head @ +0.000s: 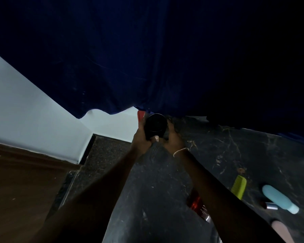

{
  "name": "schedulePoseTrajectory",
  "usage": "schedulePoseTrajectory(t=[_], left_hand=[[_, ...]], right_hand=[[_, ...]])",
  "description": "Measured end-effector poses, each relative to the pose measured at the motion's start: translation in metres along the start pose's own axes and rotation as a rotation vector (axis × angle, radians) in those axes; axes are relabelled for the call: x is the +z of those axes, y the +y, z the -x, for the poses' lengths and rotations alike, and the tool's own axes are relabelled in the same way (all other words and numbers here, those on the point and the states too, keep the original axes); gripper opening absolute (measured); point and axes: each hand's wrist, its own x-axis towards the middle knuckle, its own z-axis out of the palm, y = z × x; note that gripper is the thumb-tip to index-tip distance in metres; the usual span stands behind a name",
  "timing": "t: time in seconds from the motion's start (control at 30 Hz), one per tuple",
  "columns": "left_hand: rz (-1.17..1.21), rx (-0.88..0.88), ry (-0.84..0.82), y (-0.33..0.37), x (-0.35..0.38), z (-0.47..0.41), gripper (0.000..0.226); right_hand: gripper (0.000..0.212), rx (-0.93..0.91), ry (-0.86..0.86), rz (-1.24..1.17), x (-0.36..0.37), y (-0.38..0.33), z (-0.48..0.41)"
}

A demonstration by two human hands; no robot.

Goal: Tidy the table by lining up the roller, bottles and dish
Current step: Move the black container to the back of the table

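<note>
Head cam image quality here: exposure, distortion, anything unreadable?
Head view: heavily underexposed; the dark blue curtain fades to black at right. Wide-angle bending shows on the pale wall edges. The round black container in both hands is nearly featureless; the light blue bottle and green comb remain legible.

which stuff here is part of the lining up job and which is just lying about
Job: round black container held by left hand and right hand; light blue plastic bottle; red object, partly hidden.

Lying about: green plastic comb; dark blue curtain.
</note>
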Motion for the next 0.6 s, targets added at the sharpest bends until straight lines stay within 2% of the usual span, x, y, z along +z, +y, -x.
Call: schedulePoseTrajectory(t=[0.07,0.2,0.37,0.6], left_hand=[[0.021,0.003,0.028,0.001,-0.004,0.014,0.091],[-0.011,0.121,0.088,-0.001,-0.013,0.055,0.068],[-0.275,0.059,0.017,-0.011,-0.015,0.106,0.085],[-0.506,0.291,0.053,0.016,0.002,0.164,0.082]], right_hand=[[0.101,-0.002,-0.005,0.038,-0.003,0.004,0.010],[0.096,-0.090,0.015,0.163,-0.013,0.016,0.039],[0.094,-0.229,0.120,0.388,-0.028,0.025,0.083],[0.094,-0.295,0.167,0.511,-0.065,0.032,0.156]])
